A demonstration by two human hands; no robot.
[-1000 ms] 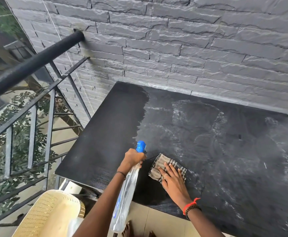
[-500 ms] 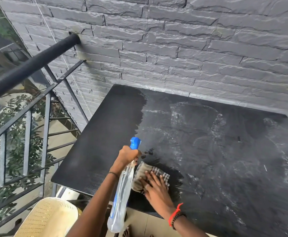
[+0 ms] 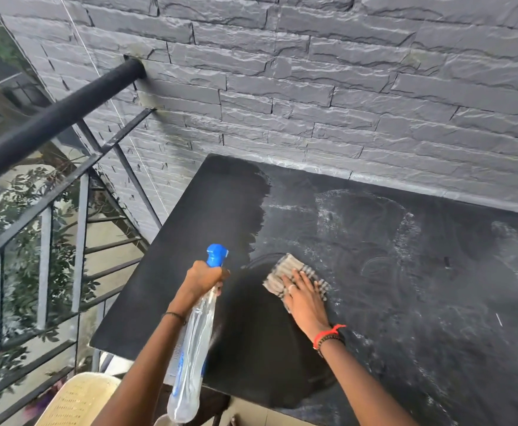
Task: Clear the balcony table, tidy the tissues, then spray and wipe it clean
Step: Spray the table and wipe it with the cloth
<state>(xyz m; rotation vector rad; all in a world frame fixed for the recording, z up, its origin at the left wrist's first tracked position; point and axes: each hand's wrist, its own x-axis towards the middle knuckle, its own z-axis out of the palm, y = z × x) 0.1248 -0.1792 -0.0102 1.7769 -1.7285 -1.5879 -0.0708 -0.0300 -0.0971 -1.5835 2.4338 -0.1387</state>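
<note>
Step in hand: the wipe, as I judge it. The black rectangular balcony table (image 3: 171,302) carries no loose items in view, so clearing appears done; no tissues show.

Left hand (image 3: 203,278): clenched round the neck of the clear plastic spray bottle with the blue nozzle (image 3: 194,348). The bottle hangs body-down over the table's near-left part. I cannot tell whether a finger is on the trigger.

Right hand (image 3: 306,301): fingers flat and straight, pressing the brown-and-white checked cloth (image 3: 284,267) onto the tabletop. It curls round nothing. The cloth lies at the edge of the dark, wet-looking area.

Condition of surface: dark on the left and along the near edge; the centre and right show pale dusty smears and ring marks.

Next move, in my judgement: work the cloth rightward and toward the grey stone-faced wall (image 3: 343,87), with fresh spray there, since most of the top looks untreated.

Change from half a second ago: the cloth and right hand sat close beside the bottle near the front edge. They now lie further in and to the right, and a dark patch marks that spot. The left hand's hold on the bottle is unchanged.
</note>
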